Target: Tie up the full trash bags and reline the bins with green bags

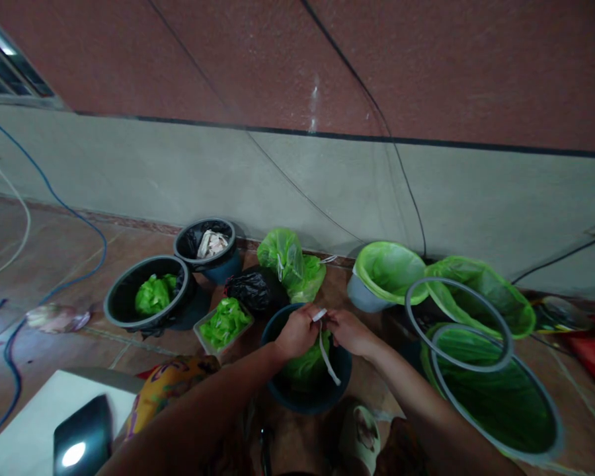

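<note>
In the middle stands a dark bucket (308, 403) with a green plastic bag (305, 370) inside it. My left hand (297, 330) is closed over the bucket's mouth, pinching a white drawstring (327, 357). Close beside it, my right hand (350, 330) is also closed, its fingertips on the same drawstring at the gathered top of the bag. One end of the string dangles down over the green plastic. My fingers partly hide the bag's neck.
A tub of green bags (225, 324), a black bag (258, 291) and tied green bags (280, 261) sit to the left. Two dark bins (112, 311) (238, 261) stand farther left. Green-lined bins (369, 301) and a loose grey ring (508, 330) are right. A phone (82, 430) lies lower left.
</note>
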The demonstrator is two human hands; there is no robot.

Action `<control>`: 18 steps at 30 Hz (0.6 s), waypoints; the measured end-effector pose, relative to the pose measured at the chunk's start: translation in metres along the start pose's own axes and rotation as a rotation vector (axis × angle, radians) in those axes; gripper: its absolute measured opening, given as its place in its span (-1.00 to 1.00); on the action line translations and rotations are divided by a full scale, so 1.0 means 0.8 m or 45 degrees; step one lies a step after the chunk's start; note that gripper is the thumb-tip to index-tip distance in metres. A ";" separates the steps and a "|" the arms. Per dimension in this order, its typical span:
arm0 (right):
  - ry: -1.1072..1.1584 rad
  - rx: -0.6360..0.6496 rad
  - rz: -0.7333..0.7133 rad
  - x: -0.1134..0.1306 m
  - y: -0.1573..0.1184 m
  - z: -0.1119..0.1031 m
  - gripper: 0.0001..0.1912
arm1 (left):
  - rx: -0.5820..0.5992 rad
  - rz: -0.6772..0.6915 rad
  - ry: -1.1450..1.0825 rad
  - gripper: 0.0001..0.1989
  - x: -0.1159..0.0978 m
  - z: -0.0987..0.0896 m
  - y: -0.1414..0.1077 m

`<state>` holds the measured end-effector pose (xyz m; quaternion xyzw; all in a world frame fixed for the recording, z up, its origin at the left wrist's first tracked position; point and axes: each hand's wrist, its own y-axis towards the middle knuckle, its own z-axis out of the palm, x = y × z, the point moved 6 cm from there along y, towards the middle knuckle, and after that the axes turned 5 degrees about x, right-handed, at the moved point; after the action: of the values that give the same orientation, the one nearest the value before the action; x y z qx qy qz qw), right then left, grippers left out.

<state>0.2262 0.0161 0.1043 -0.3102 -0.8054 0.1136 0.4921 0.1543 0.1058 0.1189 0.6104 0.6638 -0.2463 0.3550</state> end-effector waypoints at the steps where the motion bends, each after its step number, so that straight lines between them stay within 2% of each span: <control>1: 0.037 0.013 -0.010 -0.002 0.002 0.002 -0.76 | -0.026 -0.030 0.003 -0.83 0.001 0.000 -0.001; 5: 0.077 0.019 -0.038 -0.002 0.003 0.000 -0.78 | -0.038 -0.147 -0.008 -0.89 0.005 0.003 -0.005; 14: 0.167 -0.010 0.102 -0.004 -0.001 -0.003 -0.82 | 0.008 -0.295 -0.274 -0.90 0.018 0.009 -0.008; 18: 0.020 0.022 0.135 -0.005 -0.001 0.002 -0.76 | 0.055 -0.314 -0.319 -0.91 0.021 0.012 -0.007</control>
<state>0.2261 0.0128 0.1012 -0.3491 -0.7831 0.1439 0.4942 0.1502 0.1085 0.0999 0.4966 0.6788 -0.3763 0.3888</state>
